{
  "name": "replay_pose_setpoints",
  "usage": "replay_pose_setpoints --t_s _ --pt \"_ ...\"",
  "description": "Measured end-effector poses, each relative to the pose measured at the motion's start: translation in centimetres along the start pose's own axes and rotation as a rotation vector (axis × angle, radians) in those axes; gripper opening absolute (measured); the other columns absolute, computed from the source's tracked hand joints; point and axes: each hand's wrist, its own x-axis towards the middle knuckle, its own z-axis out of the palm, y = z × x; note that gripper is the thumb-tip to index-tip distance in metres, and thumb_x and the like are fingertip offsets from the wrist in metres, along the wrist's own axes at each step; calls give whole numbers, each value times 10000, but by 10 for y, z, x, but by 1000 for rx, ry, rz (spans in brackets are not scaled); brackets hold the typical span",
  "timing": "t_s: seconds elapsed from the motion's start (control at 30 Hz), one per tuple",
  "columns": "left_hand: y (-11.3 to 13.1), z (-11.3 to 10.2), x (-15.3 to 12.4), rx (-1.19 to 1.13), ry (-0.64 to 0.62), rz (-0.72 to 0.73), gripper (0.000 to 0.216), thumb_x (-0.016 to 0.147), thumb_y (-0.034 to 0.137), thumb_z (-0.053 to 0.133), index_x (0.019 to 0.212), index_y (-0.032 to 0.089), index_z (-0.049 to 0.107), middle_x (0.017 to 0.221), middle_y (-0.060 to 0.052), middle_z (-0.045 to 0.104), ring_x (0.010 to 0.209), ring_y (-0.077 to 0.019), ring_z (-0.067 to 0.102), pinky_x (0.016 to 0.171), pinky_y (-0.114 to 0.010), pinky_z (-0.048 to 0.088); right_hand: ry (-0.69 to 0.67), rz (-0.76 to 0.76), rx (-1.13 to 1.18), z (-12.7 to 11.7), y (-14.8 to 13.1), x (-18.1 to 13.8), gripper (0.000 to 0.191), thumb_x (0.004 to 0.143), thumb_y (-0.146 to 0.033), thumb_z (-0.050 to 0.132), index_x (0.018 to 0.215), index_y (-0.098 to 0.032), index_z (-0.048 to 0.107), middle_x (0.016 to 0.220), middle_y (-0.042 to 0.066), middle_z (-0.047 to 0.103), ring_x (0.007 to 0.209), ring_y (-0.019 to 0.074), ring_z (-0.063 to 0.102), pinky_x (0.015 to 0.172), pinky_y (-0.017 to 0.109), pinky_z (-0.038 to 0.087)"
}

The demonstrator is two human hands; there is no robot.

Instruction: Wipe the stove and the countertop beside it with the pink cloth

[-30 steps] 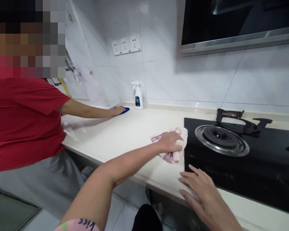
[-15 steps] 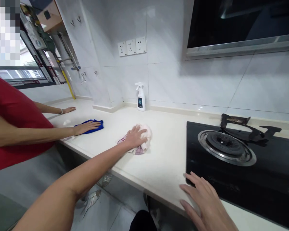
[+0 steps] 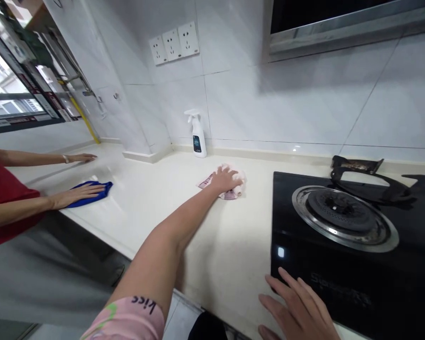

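Observation:
My left hand [image 3: 225,181] presses down on a crumpled pink and white cloth [image 3: 233,188] on the cream countertop [image 3: 170,203], well out from the front edge and just left of the black gas hob [image 3: 340,264]. Its fingers curl over the cloth. At the counter's front edge my right hand [image 3: 297,311] lies flat with fingers spread, touching the hob's front left corner and holding nothing.
A white spray bottle [image 3: 196,133] stands against the tiled wall behind the cloth. To the left, a person in a red top rests a hand on a blue cloth [image 3: 88,192] and another hand [image 3: 80,158] on the counter. A burner ring [image 3: 343,217] and pan support [image 3: 368,177] sit on the hob.
My left hand has slid the pink cloth from the hob's edge leftward, then back and farther from me. The other person's blue cloth moved left. My right hand stayed put.

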Motion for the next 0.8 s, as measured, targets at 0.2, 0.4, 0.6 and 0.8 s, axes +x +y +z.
replay_pose_setpoints --t_s 0.2,0.4,0.6,0.8 --pt "86 9 -56 -68 -84 325 700 945 745 458 1540 379 496 1741 -20 287 1611 -382 152 1260 -638 216 10 153 156 -13 -6 5 254 976 -391 614 1194 -282 687 1269 55 742 1245 312 669 948 486 558" --pt "85 -1 -151 -68 -82 421 641 964 638 533 1527 332 516 1723 -44 332 1611 -358 200 1272 -618 226 -88 322 285 -21 -18 4 264 1027 -411 577 1249 -301 669 1396 56 672 1389 307 559 1112 557 468" --pt "46 -12 -262 -101 -46 646 608 916 575 670 1468 332 589 1708 -63 362 1600 -378 245 1247 -638 273 -142 354 334 -16 -15 0 278 1033 -441 560 1250 -310 675 1411 57 657 1408 313 537 1152 595 432" --pt "-11 -33 -288 -167 -120 438 589 952 629 603 1475 358 586 1719 -52 338 1611 -365 217 1263 -634 233 -154 397 365 -17 -15 1 271 1024 -479 563 1182 -311 705 1393 55 670 1401 326 545 1152 602 434"
